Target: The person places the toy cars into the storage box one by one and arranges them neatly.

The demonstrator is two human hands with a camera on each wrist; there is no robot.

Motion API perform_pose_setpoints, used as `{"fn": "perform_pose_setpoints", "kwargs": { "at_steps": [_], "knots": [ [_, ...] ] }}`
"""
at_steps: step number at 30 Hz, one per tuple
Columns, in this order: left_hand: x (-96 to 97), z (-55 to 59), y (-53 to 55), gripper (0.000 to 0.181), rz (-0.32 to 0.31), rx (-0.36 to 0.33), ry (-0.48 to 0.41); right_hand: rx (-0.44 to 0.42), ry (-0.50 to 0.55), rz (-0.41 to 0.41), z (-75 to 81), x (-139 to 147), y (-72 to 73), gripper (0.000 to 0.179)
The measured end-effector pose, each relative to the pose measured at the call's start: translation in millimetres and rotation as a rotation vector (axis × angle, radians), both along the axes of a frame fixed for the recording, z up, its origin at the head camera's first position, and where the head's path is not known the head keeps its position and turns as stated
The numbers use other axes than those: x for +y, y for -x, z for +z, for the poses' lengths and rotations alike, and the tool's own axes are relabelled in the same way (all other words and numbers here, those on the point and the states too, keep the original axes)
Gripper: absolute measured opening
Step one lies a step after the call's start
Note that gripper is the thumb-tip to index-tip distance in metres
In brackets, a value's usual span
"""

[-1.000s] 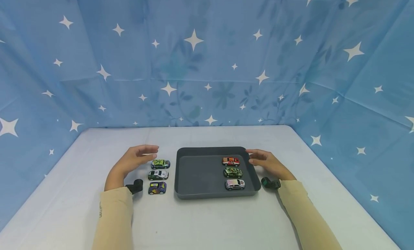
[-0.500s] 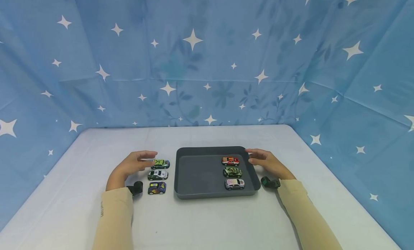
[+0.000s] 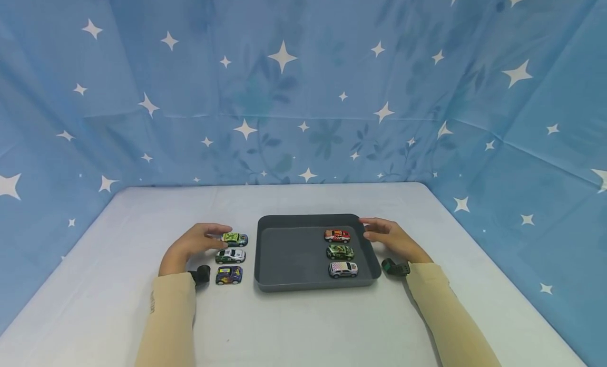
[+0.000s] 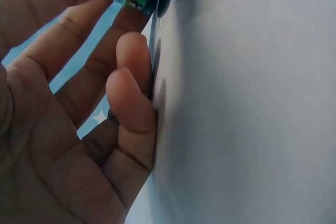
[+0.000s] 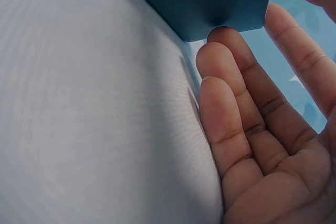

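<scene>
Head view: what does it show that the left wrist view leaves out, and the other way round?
Only the head view shows the gray tray with three toy cars in it, the right grip at its edge, and tan sleeves.

Only the left wrist view shows the palm side of the person's left grip, close up.

Both share that grip, the green-and-blue car beside its fingertips, the white tabletop and the starry blue cloth.

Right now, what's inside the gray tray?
The tray holds a red car, a green car and a white car, in a row toward its right side. What lies directly beneath them is covered.
</scene>
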State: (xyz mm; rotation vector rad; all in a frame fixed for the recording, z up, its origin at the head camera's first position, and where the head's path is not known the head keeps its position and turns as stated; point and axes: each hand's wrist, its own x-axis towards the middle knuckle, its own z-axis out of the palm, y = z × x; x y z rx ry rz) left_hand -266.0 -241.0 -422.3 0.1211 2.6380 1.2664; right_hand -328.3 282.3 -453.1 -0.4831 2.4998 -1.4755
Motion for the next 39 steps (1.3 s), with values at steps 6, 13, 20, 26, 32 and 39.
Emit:
{"fn": "perform_pose_setpoints", "kwargs": {
  "at_steps": [6,13,20,26,32,39],
  "knots": [
    [2.3,2.4,3.1,0.049,-0.011,0.005,0.022,0.010,0.014,0.012,0.1,-0.2,0.8,0.060],
    [3.4,3.7,4.5,0.047,0.003,-0.012,0.031,-0.002,0.010,0.003,1.5,0.7,1.3,0.061],
    [2.4,5.8,2.2,0.047,0.009,-0.016,0.023,-0.010,0.016,-0.001,1.9,0.8,1.0,0.062],
    [1.8,8.0,0.1,0.049,0.038,-0.011,0.025,-0.001,0.020,0.014,2.6,-0.8,-0.4,0.061],
    [2.7,16.5,-3.1,0.051,0.066,0.034,0.007,-0.003,0.035,0.018,2.5,-1.5,-1.1,0.061],
    [8.6,27.2,-5.2,0.051,0.036,0.090,-0.025,-0.005,0.035,0.018,1.8,-1.0,-0.7,0.061]
  ]
}}
